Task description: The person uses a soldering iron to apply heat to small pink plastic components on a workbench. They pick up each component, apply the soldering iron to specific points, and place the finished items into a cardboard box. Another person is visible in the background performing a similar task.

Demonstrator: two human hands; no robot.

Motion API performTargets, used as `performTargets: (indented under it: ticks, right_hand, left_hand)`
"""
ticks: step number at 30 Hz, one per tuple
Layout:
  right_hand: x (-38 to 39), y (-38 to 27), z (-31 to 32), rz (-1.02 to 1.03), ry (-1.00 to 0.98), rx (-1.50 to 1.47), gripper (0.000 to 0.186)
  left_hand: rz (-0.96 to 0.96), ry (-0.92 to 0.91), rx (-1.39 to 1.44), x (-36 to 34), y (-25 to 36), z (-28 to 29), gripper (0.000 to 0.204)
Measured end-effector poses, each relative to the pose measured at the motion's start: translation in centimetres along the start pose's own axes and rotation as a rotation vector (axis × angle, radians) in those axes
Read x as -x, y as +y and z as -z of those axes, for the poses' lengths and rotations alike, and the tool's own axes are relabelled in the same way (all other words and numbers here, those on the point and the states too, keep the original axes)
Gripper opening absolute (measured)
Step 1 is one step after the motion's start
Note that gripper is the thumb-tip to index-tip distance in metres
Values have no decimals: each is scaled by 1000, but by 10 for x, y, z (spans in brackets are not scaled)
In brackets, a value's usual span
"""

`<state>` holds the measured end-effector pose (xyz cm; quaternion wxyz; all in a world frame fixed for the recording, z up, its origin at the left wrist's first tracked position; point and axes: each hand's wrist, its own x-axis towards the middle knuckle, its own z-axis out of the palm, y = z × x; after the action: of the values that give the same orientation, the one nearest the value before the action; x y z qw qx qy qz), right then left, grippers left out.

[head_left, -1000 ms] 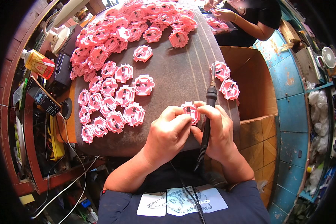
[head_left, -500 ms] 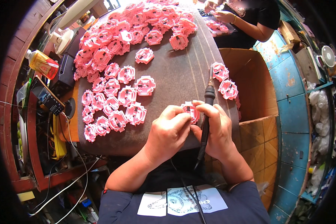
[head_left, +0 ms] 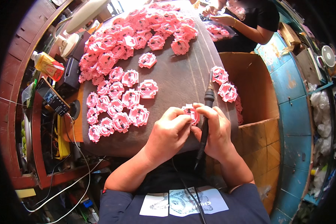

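Near the front of the dark worktop, both of my hands meet at a pink plastic piece (head_left: 190, 113) with a small dark insert. My left hand (head_left: 168, 136) is closed on the piece from the left. My right hand (head_left: 217, 132) grips a black soldering iron (head_left: 209, 98), its metal tip pointing away from me, and its fingertips also touch the piece's right side. More pink pieces (head_left: 131, 99) lie spread to the left of my hands, a few (head_left: 226, 92) lie by the right edge, and a large heap (head_left: 108, 61) covers the far end.
At top right a co-worker (head_left: 255, 26) handles a tray of pink parts. An open cardboard box (head_left: 257, 89) stands right of the worktop (head_left: 173, 82). At left are a phone (head_left: 52, 97), a bottle (head_left: 47, 65), a lamp (head_left: 86, 15) and cables. Blue panels (head_left: 291, 112) and shelves line the right.
The view has shifted slightly, so the worktop and its pieces appear a little lower and further right. Both my hands keep nearly the same hold on the pink piece and the iron.
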<state>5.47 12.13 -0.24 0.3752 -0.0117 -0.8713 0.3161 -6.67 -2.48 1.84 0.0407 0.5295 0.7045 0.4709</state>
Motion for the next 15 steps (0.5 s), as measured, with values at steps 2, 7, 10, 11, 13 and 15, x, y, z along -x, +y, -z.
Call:
performTargets:
  ticks: [2,7,10,11,13,15]
  right_hand:
    - [1,-3,1,-71,-35,-5,56]
    - [2,-8,1,-119,-39,5,55]
    - [3,-7,-2,-124,-23,12,58]
    - [1,-7,-1,-126,-19,21,59]
    - [1,-8,-1,-139,-22,39,60]
    - [-3,-5,0,-159,-60,84,60]
  left_hand:
    - [89,-70,15,-6,10,13,25]
    - [-47,-11,-557,-85,-26,71,17]
    - [168,-184,-813,-125,-82,80,28]
    - [202,-181,-826,-132,-96,73,27]
    - [223,-179,-862,-139,-109,62,25]
    - [190,-174,-914,-141,-115,56,23]
